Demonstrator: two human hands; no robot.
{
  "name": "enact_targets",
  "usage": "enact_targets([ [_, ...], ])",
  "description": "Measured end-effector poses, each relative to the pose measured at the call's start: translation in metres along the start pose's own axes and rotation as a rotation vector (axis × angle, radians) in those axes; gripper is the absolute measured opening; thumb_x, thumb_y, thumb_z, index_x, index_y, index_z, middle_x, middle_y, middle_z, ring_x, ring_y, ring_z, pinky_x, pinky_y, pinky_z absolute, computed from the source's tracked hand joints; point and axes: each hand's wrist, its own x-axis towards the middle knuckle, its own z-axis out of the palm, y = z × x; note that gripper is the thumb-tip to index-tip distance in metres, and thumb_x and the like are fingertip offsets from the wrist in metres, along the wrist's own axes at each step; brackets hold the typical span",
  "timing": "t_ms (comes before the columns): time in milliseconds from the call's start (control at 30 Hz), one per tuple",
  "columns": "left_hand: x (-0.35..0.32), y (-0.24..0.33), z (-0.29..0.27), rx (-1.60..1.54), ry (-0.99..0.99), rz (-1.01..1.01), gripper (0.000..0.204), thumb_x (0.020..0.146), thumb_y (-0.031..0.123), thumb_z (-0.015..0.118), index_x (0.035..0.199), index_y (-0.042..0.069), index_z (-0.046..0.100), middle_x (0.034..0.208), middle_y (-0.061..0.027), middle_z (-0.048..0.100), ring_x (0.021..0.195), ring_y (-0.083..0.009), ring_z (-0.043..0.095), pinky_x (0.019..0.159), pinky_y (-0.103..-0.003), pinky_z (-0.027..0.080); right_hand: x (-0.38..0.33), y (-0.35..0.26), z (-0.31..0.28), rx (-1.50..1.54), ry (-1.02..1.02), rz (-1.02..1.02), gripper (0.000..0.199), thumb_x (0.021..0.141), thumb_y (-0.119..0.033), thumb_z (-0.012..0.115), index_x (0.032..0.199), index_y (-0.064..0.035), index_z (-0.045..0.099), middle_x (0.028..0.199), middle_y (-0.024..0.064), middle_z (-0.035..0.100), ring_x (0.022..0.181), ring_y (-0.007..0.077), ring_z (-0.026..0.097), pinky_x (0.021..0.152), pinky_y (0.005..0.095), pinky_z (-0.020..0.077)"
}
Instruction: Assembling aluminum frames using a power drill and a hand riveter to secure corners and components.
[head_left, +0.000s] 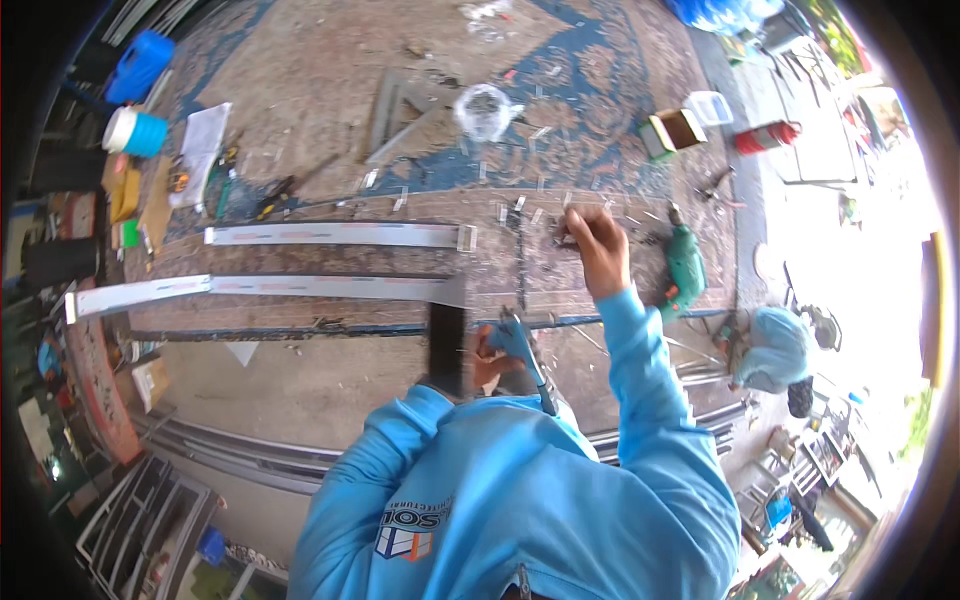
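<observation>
Right hand (598,248): fingers bunched over the carpeted surface (320,80); whether anything is pinched cannot be told.
Left hand (486,370): fingers curled by a blue tool (516,343); its grip is blurred, cannot be told.
White strips (340,235): laid at nine o'clock from the right hand.
Green drill (685,265): set at three o'clock.

The worktable (290,60), viewed from above, is covered with a worn carpet (600,110) patterned in brown and blue. Toward its near side we find a white-faced strip (335,236) and, roughly parallel, a second strip (335,288); a green drill (684,268) lies at right. Farther back we note a metal angle piece (383,110), a clear plastic container (483,112) and an open box (672,134). Small fittings (503,213) lie scattered between — and, at left, a white sheet (203,150).
</observation>
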Motion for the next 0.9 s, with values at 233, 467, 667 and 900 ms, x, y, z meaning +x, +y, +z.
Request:
enact_targets([
  [233,0.024,0.031,0.076,0.388,-0.041,0.248,0.029,0.079,0.027,0.086,0.096,0.008,0.070,0.067,0.0092,0.051,0.061,-0.0025,0.039,0.052,-0.025,0.032,-0.111,-0.018,-0.047,0.236,0.150,-0.082,0.011,0.100,-0.011,0.063,0.105,-0.0013,0.060,0.098,0.0094,0.070,0.095,0.0185,0.070,0.080,0.0327,0.0603],
  [467,0.026,0.014,0.120,0.500,-0.036,0.286,0.033,0.078,0.032,0.088,0.089,0.009,0.067,0.066,0.0057,0.053,0.061,-0.0053,0.045,0.054,-0.027,0.038,-0.125,-0.027,-0.095,0.290,0.155,-0.149,0.009,0.099,-0.007,0.062,0.104,0.0009,0.060,0.098,0.0081,0.069,0.090,0.0149,0.068,0.080,0.0301,0.0589],
  [667,0.013,0.032,0.146,0.748,0.038,0.255,0.044,0.084,0.041,0.080,0.107,0.007,0.064,0.076,0.0008,0.060,0.069,-0.0094,0.053,0.062,-0.028,0.045,-0.136,-0.017,-0.110,0.206,0.098,-0.244,0.011,0.101,-0.007,0.060,0.108,0.0014,0.063,0.105,0.0071,0.067,0.094,0.0128,0.065,0.083,0.0280,0.0557],
  [900,-0.018,0.020,0.147,0.135,-0.050,0.384,0.046,0.102,0.034,0.056,0.130,-0.003,0.058,0.128,-0.0146,0.061,0.122,-0.0216,0.055,0.105,-0.034,0.041,-0.154,0.035,-0.061,-0.095,0.056,-0.257,0.066,0.097,-0.011,0.062,0.151,-0.0013,0.025,0.122,0.0118,0.057,0.106,0.0152,0.057,0.091,0.0292,0.0480],
])
